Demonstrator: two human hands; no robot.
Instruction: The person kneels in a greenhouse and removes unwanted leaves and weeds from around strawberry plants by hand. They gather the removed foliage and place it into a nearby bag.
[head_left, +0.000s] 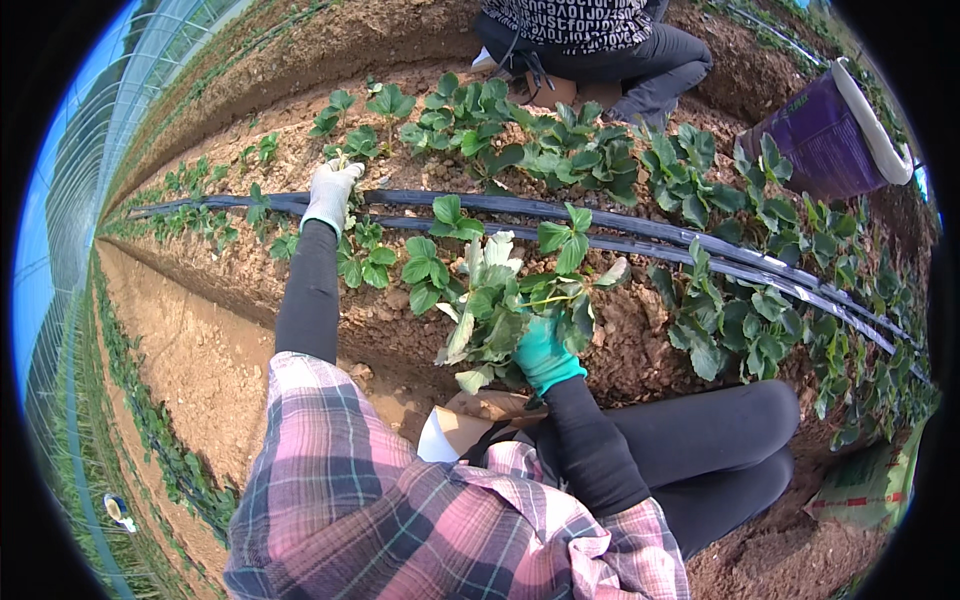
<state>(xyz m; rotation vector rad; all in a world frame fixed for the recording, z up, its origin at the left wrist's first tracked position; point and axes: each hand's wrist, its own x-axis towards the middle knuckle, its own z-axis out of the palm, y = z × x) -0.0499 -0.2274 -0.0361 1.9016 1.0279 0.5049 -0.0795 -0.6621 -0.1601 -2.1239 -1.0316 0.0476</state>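
My left hand (334, 191), in a whitish knit glove, reaches across the soil ridge beyond the black drip tapes (420, 198). Its fingers are closed, and a small pale plant piece (342, 159) pokes out at their tips. Green strawberry leaves (363, 141) stand just beside it. Nearer to me, my right hand (549, 354) wears a green glove and grips a bunch of picked strawberry leaves (487, 315), some green, some pale and withered. The leaves hide most of its fingers. Rooted strawberry plants (424, 271) grow close to the bunch.
Across the ridge a person (592, 45) in dark trousers crouches. A purple bucket (817, 135) with a white rim leans at the right. A green printed bag (862, 480) lies at the lower right. Leafy plants (727, 322) line the ridge; a dirt furrow (187, 322) runs left.
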